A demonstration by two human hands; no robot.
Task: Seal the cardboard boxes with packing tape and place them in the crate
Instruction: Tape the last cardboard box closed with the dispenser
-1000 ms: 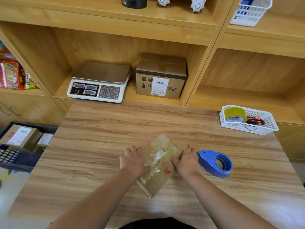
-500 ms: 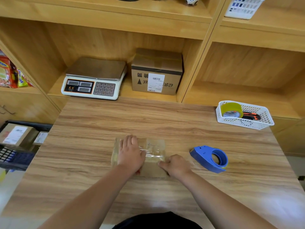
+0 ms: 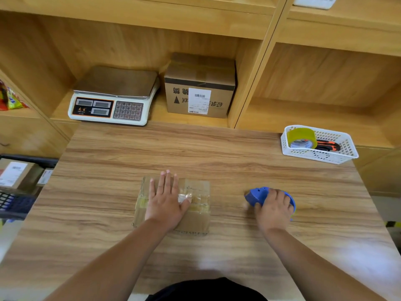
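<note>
A small flat cardboard box (image 3: 196,213) with clear tape across its top lies on the wooden table (image 3: 217,153). My left hand (image 3: 166,203) rests flat on it, fingers straight and pointing away from me. To the right, my right hand (image 3: 274,210) grips the blue tape dispenser (image 3: 257,195) on the table, fingers curled over its ring. At the far left, beside the table, a dark crate (image 3: 28,160) holds taped boxes (image 3: 17,172) with white labels.
A white basket (image 3: 347,152) with a yellow tape roll (image 3: 301,137) and an orange cutter sits at the table's back right. On the shelf behind stand a weighing scale (image 3: 110,96) and a larger labelled carton (image 3: 199,85). Snack packets lie on the left shelf.
The box was turned from a slant to square on the table. My left hand flattened on its top. My right hand left the box and moved right onto the blue dispenser.
</note>
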